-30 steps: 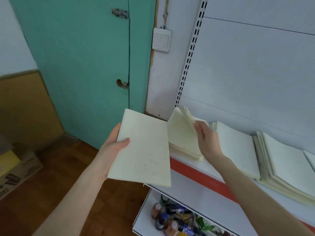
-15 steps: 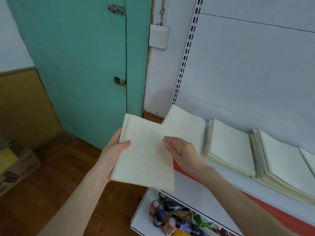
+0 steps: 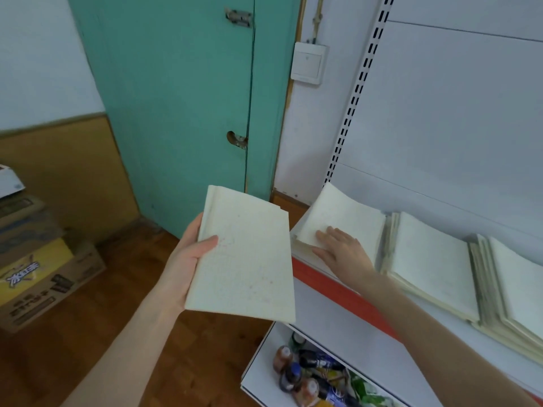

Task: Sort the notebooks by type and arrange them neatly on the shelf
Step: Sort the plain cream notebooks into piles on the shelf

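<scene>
My left hand [image 3: 188, 259] grips a stack of cream notebooks [image 3: 244, 259] by its left edge, thumb on the top cover, held in the air left of the shelf. My right hand [image 3: 342, 249] lies flat, fingers straight, on the leftmost pile of cream notebooks [image 3: 343, 218] at the shelf's left end. A second pile [image 3: 432, 259] lies to its right, and a third, fanned pile [image 3: 517, 292] lies further right. All covers are plain cream.
The white shelf [image 3: 338, 315] has a red front strip [image 3: 332, 286]. Below it a lower shelf holds several bottles [image 3: 308, 374]. A teal door [image 3: 182, 98] stands behind. Cardboard boxes [image 3: 38, 274] sit on the wooden floor at left.
My right hand let the lifted covers of the leftmost pile drop, swung toward the held stack, then came back to lie flat on that pile. The left hand kept its stack.
</scene>
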Demonstrator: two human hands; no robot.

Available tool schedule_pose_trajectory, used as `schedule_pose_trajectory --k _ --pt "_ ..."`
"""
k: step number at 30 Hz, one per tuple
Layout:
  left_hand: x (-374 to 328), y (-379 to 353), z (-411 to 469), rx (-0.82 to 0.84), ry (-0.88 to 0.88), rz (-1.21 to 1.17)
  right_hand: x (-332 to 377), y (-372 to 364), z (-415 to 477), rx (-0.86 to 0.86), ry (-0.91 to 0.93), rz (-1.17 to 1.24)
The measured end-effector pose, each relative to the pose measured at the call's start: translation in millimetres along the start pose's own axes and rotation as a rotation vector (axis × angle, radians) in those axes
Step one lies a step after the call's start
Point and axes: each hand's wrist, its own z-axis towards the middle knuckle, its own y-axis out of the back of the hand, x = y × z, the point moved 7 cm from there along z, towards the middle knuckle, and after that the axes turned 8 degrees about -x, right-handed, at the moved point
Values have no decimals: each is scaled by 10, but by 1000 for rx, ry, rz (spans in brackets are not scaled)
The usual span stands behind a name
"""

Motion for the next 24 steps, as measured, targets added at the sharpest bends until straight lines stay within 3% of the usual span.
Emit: schedule_pose_trajectory --k 4,8,10,14,17,19,20,22,24 --pt "-31 -53 0 28 -18 -4 56 119 -61 -43 60 59" --pt "-27 -140 6 66 -29 -20 -46 629 -123 -289 -209 538" --pt "-5 -199 17 75 -34 -28 45 868 -225 -386 -230 587" --pt "39 -377 52 80 -38 -42 810 917 -666 -262 114 569" --pt "88 -493 44 115 -2 -92 1313 605 -959 -248 395 188" --pt "122 -482 39 104 19 -105 1371 473 -987 -209 427 65" --pt "129 -465 40 101 20 -107 1376 472 -992 -196 448 99" --pt "114 -440 41 95 5 -96 1295 619 -992 -193 430 390" --pt "76 -451 27 103 -19 -71 1055 770 -944 -174 179 701"
